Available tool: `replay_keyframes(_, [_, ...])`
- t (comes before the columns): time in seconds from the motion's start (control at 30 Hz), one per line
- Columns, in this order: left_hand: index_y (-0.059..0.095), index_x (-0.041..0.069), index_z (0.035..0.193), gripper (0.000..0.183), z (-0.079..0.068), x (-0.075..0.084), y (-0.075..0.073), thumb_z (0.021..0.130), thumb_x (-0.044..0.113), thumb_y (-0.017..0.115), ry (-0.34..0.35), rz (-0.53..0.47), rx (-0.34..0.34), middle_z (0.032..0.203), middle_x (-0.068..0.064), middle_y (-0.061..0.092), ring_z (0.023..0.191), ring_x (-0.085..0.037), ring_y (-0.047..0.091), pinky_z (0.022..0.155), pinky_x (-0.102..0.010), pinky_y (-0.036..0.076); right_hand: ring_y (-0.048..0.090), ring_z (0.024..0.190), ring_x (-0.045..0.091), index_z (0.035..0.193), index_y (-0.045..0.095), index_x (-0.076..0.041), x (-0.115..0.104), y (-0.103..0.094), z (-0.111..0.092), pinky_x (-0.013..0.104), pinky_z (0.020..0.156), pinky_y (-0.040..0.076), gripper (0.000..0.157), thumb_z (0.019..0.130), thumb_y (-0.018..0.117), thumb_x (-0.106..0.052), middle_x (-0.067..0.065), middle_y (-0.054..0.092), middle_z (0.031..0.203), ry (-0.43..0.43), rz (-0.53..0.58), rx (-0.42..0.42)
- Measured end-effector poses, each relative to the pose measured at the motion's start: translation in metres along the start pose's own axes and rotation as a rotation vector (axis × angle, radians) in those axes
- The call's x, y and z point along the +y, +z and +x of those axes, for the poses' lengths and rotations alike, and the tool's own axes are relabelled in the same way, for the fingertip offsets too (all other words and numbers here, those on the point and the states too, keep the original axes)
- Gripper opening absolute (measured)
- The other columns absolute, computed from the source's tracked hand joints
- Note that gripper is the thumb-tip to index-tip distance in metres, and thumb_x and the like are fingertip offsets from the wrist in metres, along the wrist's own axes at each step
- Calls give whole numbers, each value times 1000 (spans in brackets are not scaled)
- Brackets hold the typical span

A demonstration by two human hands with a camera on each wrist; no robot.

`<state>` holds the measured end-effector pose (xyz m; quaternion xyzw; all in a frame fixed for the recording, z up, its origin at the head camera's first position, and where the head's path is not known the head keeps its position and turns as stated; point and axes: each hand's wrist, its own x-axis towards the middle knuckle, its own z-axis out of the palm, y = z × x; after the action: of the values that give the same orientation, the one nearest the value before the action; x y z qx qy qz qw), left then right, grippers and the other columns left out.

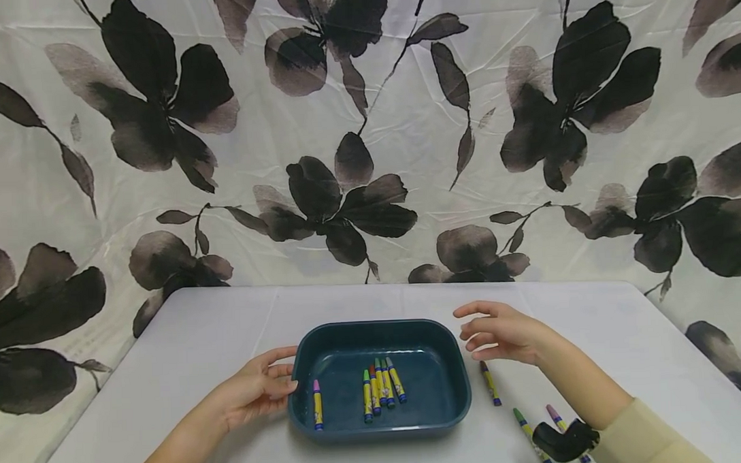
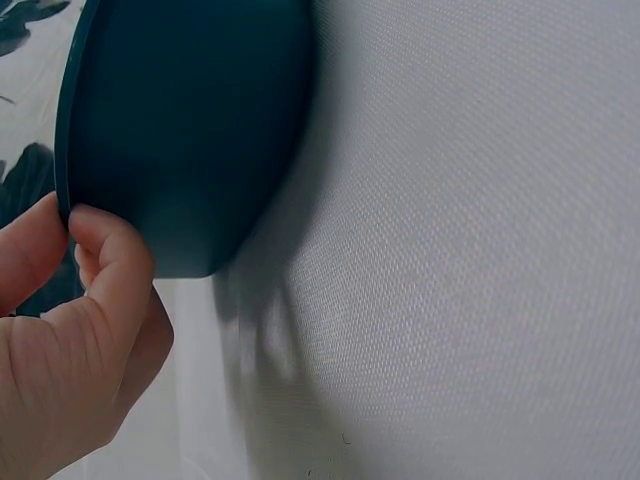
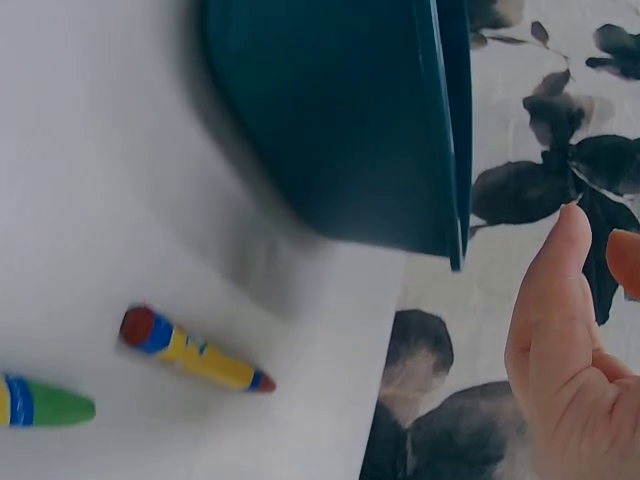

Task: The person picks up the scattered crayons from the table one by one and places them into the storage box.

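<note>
My left hand (image 1: 250, 394) pinches the left rim of a dark teal tray (image 1: 377, 433), thumb and fingers on either side of the edge in the left wrist view. Inside the tray a crayon with a pink tip (image 1: 318, 405) lies alone at the left. Several yellow-wrapped crayons (image 1: 367, 397) lie side by side near its middle. My right hand (image 1: 503, 332) hovers just off the tray's right rim, fingers loosely bent and holding nothing. Below it on the table lies a red-brown crayon (image 3: 210, 360), and a green crayon (image 3: 60, 402) is partly in view.
On the white table (image 1: 244, 461), right of the tray, lie a green crayon (image 1: 524, 424) and a purple-pink crayon (image 1: 556, 418), both partly covered by a black object (image 1: 564, 441) at the right wrist. A floral cloth (image 1: 367, 122) hangs behind the table.
</note>
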<state>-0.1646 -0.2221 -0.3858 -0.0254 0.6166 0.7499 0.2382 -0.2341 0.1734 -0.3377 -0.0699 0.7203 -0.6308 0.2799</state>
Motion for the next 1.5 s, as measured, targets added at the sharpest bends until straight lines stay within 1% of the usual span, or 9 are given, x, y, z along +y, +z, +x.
replay_keyframes(0.17, [11,-3,145,76,-2,-1,0,84,-12,56,-9,-2,-12,116,-16,45,88,-16,55,72,-26,50,60,70,14,120,50,-3,5,-9,-4,29,67,54,34,88,57,-8,8,58,87,19,-1,-5])
replay_keyframes(0.5, [13,-3,144,75,0,1,-2,84,-12,56,12,25,-1,113,-16,44,86,-16,54,68,-24,48,61,72,14,119,50,-5,16,-18,-5,28,67,54,32,87,58,-9,8,59,90,60,-10,9])
replay_keyframes(0.67, [12,-4,144,75,-1,0,-3,84,-12,56,15,32,-12,110,-15,45,85,-17,55,69,-25,49,61,73,14,120,50,-3,29,-22,-3,27,65,53,35,86,59,-9,7,59,88,78,-33,-8])
replay_keyframes(0.77, [12,-4,144,75,-1,-1,-2,84,-12,56,9,36,-6,110,-15,45,86,-16,54,69,-26,49,59,73,14,121,48,0,38,-25,-2,27,64,53,39,84,59,-9,6,60,88,91,-61,5])
replay_keyframes(0.97, [15,-4,143,73,-1,1,0,84,-11,57,23,75,9,109,-15,45,85,-17,54,69,-26,49,58,70,15,121,47,4,51,-28,1,28,61,52,43,81,60,-5,6,63,88,101,-162,70])
replay_keyframes(1.1, [15,-4,143,73,-2,3,0,84,-11,57,22,90,16,109,-15,45,85,-17,54,69,-26,49,55,67,17,115,50,4,57,-25,1,29,59,51,40,78,63,-1,5,59,80,76,-308,116])
replay_keyframes(1.23, [15,-4,143,73,-1,5,0,84,-11,57,21,89,13,111,-17,45,86,-18,54,70,-27,49,52,62,17,109,55,0,61,-21,2,30,55,49,38,74,70,1,6,53,72,56,-442,195])
replay_keyframes(1.37, [16,-4,143,73,1,5,1,83,-11,58,20,97,13,110,-16,44,86,-18,54,70,-27,49,51,60,17,106,58,-3,64,-17,3,28,54,48,39,71,75,-1,7,51,72,77,-495,253])
replay_keyframes(1.5, [16,-4,143,72,0,6,1,84,-11,58,15,107,19,108,-15,45,85,-17,54,70,-27,49,51,57,17,104,59,-4,66,-12,5,27,52,48,40,68,77,-1,8,51,72,88,-521,276])
